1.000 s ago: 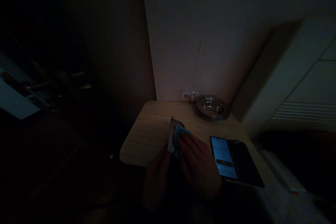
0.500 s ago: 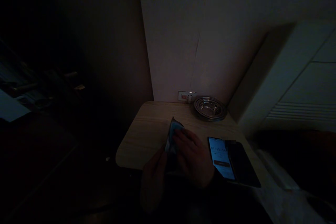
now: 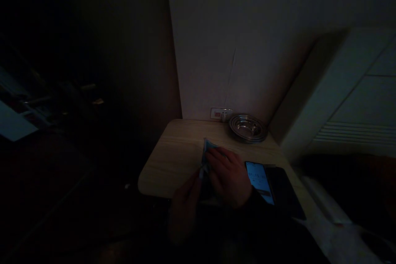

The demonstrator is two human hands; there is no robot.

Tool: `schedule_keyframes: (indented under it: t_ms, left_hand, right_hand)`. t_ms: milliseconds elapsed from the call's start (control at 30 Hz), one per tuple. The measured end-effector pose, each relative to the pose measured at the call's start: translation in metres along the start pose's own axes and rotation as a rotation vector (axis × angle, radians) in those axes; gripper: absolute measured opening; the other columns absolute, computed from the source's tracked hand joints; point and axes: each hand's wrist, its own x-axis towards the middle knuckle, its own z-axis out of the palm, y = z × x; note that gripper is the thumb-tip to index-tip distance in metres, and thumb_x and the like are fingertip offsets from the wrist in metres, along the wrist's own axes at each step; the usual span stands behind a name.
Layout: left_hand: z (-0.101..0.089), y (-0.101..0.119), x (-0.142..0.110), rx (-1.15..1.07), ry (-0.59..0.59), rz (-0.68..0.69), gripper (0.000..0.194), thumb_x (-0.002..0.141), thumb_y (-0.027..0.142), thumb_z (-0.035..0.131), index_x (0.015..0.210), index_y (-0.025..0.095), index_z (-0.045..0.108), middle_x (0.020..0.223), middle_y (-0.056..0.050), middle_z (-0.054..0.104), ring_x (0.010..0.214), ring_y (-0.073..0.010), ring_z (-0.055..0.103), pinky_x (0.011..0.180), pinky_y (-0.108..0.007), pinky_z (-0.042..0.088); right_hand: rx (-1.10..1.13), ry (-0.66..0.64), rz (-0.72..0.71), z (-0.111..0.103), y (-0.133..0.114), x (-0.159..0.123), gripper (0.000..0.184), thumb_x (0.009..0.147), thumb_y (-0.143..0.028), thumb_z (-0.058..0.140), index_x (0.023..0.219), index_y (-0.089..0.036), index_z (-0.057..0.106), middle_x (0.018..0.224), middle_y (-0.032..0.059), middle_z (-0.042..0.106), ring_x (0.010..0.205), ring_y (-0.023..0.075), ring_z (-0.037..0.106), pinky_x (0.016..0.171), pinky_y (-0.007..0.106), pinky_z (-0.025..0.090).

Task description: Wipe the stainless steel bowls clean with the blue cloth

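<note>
Between my hands, a mostly hidden dish [image 3: 203, 157]: left hand [image 3: 185, 198] pinching it, right hand [image 3: 230, 177] gripping blue cloth [image 3: 208, 144].
Stacked bowls [image 3: 247, 128] stand beyond the right, a phone [image 3: 257, 173] crowds its outer side; bare table [image 3: 171, 152] runs edgeward past the left.

The right sleeve [image 3: 264, 211] is dark; wrist-length.

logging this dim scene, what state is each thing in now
Blue cloth, partly hidden by the right hand
Right hand, fingers over the cloth, grip hidden
Left hand, at the cloth's lower end, grip too dark to tell
Metal bowls, stacked, right side up
Phone, face up, screen lit
Dark cover, flat beside the phone
Plug, in the socket
</note>
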Motion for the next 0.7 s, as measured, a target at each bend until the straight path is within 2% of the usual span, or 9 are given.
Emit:
schedule_keyframes:
  t_ms: [133, 267, 433, 533, 700]
  left_hand:
    - [0.0001, -0.0019, 0.0019, 0.031, 0.023, 0.023, 0.039, 0.075, 0.045, 0.054, 0.097, 0.017, 0.069, 0.108, -0.008, 0.067, 0.106, -0.0252, 0.058, 0.096, -0.037, 0.041]
    - [-0.001, -0.0013, 0.0053, -0.008, -0.004, 0.032, 0.041, 0.077, 0.046, 0.052, 0.101, 0.017, 0.067, 0.109, -0.008, 0.066, 0.105, -0.024, 0.058, 0.096, -0.036, 0.041]
    - [-0.0029, -0.0012, 0.006, -0.035, -0.04, 0.012, 0.044, 0.076, 0.048, 0.052, 0.103, 0.016, 0.066, 0.111, -0.009, 0.065, 0.105, -0.0238, 0.058, 0.096, -0.035, 0.041]
    - [-0.0021, -0.002, 0.0047, -0.035, -0.038, 0.006, 0.044, 0.077, 0.047, 0.051, 0.105, 0.016, 0.065, 0.113, -0.009, 0.064, 0.107, -0.0245, 0.057, 0.098, -0.037, 0.039]
    - [0.0005, -0.0023, 0.0044, -0.05, -0.049, 0.021, 0.042, 0.077, 0.046, 0.051, 0.103, 0.016, 0.066, 0.113, -0.008, 0.064, 0.107, -0.0243, 0.057, 0.098, -0.037, 0.039]
  right_hand:
    - [0.024, -0.026, -0.097, -0.0025, -0.0005, -0.0031, 0.032, 0.081, -0.021, 0.048, 0.111, -0.019, 0.06, 0.117, 0.005, 0.061, 0.107, 0.0258, 0.049, 0.084, 0.041, 0.041]
    - [-0.002, -0.012, -0.041, -0.0006, -0.0015, -0.0047, 0.033, 0.08, -0.019, 0.047, 0.111, -0.018, 0.059, 0.117, 0.0066, 0.061, 0.108, 0.0262, 0.049, 0.084, 0.041, 0.04]
    - [0.023, -0.015, -0.112, 0.0021, 0.0006, -0.002, 0.033, 0.08, -0.021, 0.047, 0.111, -0.02, 0.059, 0.116, 0.0054, 0.061, 0.108, 0.0242, 0.049, 0.085, 0.04, 0.039]
    - [0.003, -0.019, -0.034, 0.0007, 0.0028, -0.0004, 0.034, 0.081, -0.021, 0.047, 0.113, -0.017, 0.058, 0.117, 0.0071, 0.061, 0.108, 0.0256, 0.049, 0.084, 0.041, 0.039]
    - [0.026, -0.016, -0.096, -0.0002, 0.0055, -0.0017, 0.033, 0.081, -0.02, 0.046, 0.111, -0.02, 0.059, 0.117, 0.0044, 0.061, 0.108, 0.0243, 0.05, 0.086, 0.041, 0.038]
